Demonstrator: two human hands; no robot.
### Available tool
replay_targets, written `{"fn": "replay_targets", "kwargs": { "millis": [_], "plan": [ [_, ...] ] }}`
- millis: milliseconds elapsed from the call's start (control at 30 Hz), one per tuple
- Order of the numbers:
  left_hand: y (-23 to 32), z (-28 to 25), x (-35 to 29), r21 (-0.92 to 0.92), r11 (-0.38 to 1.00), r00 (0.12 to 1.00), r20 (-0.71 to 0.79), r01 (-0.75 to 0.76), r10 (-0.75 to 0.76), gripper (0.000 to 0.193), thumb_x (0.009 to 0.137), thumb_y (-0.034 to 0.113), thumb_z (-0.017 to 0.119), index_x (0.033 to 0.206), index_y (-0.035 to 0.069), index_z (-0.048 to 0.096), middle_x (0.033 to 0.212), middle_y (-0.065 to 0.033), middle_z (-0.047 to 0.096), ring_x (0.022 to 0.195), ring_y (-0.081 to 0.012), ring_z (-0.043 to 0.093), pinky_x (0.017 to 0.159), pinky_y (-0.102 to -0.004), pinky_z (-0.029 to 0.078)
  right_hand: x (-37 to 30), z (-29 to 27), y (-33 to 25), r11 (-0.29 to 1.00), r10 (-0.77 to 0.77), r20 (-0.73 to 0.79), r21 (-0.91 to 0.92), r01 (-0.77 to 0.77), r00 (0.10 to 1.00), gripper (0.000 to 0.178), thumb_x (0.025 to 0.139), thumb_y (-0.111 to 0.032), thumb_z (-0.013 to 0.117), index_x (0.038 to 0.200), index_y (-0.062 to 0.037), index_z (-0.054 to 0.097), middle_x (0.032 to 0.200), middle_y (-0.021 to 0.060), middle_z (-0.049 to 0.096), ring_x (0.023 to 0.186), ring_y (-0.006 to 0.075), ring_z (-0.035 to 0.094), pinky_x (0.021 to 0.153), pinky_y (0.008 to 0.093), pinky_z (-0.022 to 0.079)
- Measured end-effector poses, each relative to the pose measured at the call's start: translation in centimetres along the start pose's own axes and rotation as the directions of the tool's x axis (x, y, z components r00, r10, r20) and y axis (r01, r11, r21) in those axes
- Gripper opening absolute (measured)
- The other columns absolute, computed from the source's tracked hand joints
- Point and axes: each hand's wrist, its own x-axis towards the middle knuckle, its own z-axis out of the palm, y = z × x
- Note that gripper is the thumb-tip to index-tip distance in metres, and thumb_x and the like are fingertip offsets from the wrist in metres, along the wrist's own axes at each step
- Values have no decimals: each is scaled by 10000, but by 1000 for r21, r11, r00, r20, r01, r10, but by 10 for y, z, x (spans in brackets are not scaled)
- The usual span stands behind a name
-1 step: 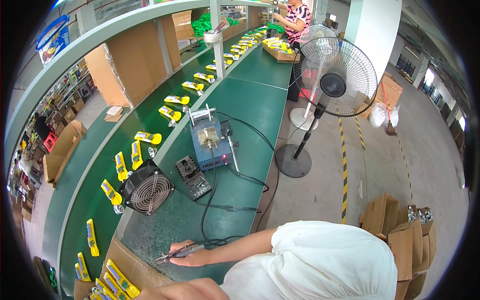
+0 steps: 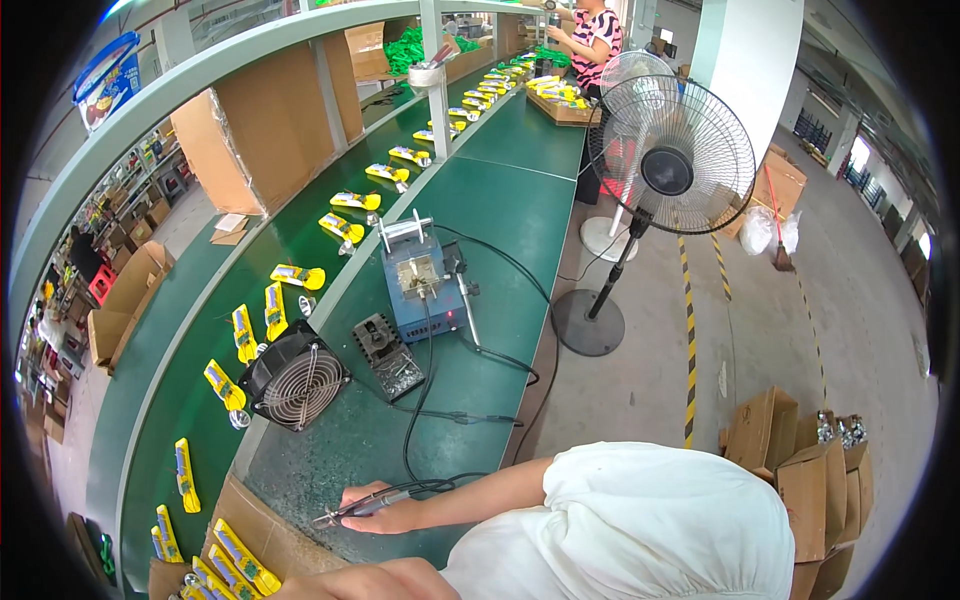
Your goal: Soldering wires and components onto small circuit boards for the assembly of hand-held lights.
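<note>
My right hand (image 2: 372, 508) is closed around a grey soldering iron (image 2: 394, 496). Its tip points left, over the dark, speckled end of the green bench. Black cables run from the iron to a blue soldering station (image 2: 420, 300) with a small red light. Beside that box lies a metal soldering iron stand (image 2: 387, 355). A bare stretch of skin, seemingly my left arm (image 2: 370, 582), crosses the lower edge; the left hand itself is out of sight. Close to it, several yellow-wrapped parts (image 2: 245, 558) rest on a cardboard sheet (image 2: 265, 525).
A black fan (image 2: 297, 378) stands beside the green conveyor (image 2: 160, 400), which carries several yellow parts (image 2: 340, 228). A pedestal fan (image 2: 667, 170) is right of the bench. Cardboard boxes (image 2: 815, 490) stand at right. Another person (image 2: 592, 40) works at the far end.
</note>
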Motion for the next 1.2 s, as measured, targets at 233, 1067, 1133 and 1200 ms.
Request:
{"fn": "replay_targets", "kwargs": {
  "millis": [233,1067,1133,1200],
  "plan": [
    [9,-3,7,32,999,998,63,-4,2,82,773,156,660,761,197,590,854,1,555,842,-150,494,738,-301,381,-1,1,3,1000,11,30,-20,-11,999,197,809,-221,600,848,-42,527,650,48,530,559,156,492,513,310,386],
    [28,6,-17,170,985,972,-233,7,33,143,781,192,660,903,167,588,904,-29,533,811,-168,498,731,-310,391,-1,2,0,1000,11,-6,-27,-11,1000,181,794,-203,611,828,-39,543,654,47,555,584,139,527,533,295,411],
    [4,-16,-29,233,961,959,-203,-151,200,227,787,247,666,950,136,554,915,-55,516,787,-179,484,697,-317,391,-1,3,-1,999,31,22,-10,-30,999,191,798,-211,605,827,-39,527,646,51,548,559,149,500,519,305,399],
    [-2,-25,-38,302,948,942,-278,-102,190,261,797,261,658,964,98,540,881,-81,505,770,-191,475,681,-319,387,-1,3,2,1000,17,18,-7,-17,1000,196,801,-215,603,829,-41,517,643,53,548,557,154,499,517,310,398]
  ]
}}
